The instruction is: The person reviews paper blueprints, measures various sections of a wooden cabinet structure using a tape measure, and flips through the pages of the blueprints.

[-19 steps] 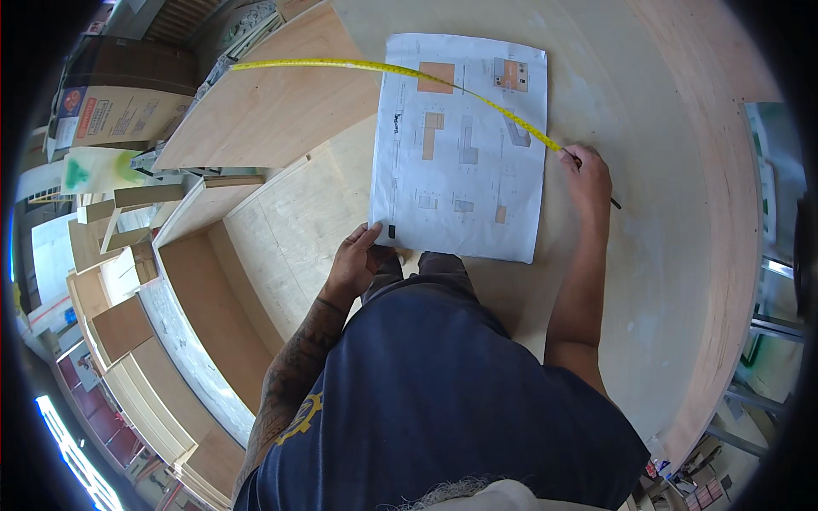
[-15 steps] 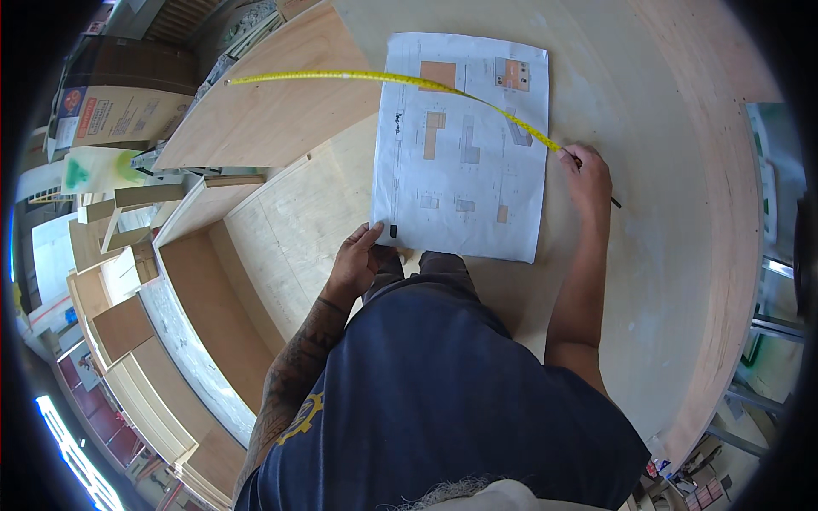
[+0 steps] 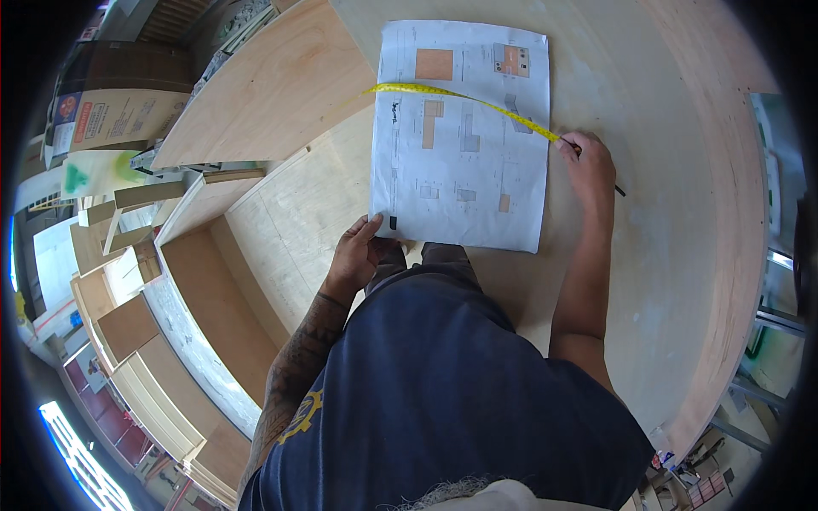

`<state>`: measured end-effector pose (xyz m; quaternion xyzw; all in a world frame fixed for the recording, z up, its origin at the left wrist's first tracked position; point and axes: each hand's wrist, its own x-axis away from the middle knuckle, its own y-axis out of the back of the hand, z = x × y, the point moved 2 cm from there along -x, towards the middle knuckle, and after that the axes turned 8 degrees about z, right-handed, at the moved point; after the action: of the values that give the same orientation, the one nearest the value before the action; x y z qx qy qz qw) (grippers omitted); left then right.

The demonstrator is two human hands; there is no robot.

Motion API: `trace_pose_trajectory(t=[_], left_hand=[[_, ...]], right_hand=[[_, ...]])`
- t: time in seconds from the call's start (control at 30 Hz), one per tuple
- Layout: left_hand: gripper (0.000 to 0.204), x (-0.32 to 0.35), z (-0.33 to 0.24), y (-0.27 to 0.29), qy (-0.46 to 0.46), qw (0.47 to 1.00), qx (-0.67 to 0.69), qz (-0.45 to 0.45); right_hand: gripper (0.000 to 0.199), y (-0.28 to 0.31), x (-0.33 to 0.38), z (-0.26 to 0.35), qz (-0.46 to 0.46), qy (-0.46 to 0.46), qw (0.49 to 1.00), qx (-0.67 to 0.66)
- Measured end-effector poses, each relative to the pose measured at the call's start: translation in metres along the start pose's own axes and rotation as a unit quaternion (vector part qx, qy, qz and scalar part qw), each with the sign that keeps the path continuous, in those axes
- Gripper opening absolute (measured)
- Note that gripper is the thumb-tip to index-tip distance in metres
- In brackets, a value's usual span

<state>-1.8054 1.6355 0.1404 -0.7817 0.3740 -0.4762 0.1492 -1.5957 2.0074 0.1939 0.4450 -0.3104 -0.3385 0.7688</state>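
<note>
My left hand (image 3: 354, 254) pinches the lower left corner of a large white sheet of printed drawings (image 3: 486, 175). On the right, my right hand (image 3: 588, 169) is closed around a tape measure, whose case is mostly hidden by the fingers. Its yellow blade (image 3: 417, 88) arcs leftward over the upper part of the sheet, and its far end is blurred just past the sheet's left edge. A thin dark stick (image 3: 619, 191), perhaps a pencil or pen, pokes out behind the right hand.
Under the sheet and to its right spreads a pale wooden surface (image 3: 656, 281). A curved-looking plywood panel (image 3: 273, 85) lies at the upper left. Further left stand open wooden boxes (image 3: 221, 289), stacked boards (image 3: 153, 400) and a cardboard box (image 3: 128, 119).
The yellow blade has become much shorter, its far end drawn back rightward from the plywood panel to the sheet's left edge. The sheet sits slightly higher in view. Both hands keep their holds.
</note>
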Motion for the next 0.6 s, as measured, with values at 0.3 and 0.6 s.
trace_pose_trajectory(t=[0.3, 0.6], left_hand=[[0.017, -0.0021, 0.0016, 0.0038, -0.002, 1.0, 0.001, 0.001], [0.022, -0.0063, 0.0009, 0.0028, 0.017, 1.0, -0.011, 0.013]], right_hand=[[0.024, 0.0042, 0.0016, 0.0023, 0.007, -0.016, 0.999, 0.041], [0.025, 0.0047, 0.0041, 0.0034, 0.009, -0.013, 0.999, 0.04]])
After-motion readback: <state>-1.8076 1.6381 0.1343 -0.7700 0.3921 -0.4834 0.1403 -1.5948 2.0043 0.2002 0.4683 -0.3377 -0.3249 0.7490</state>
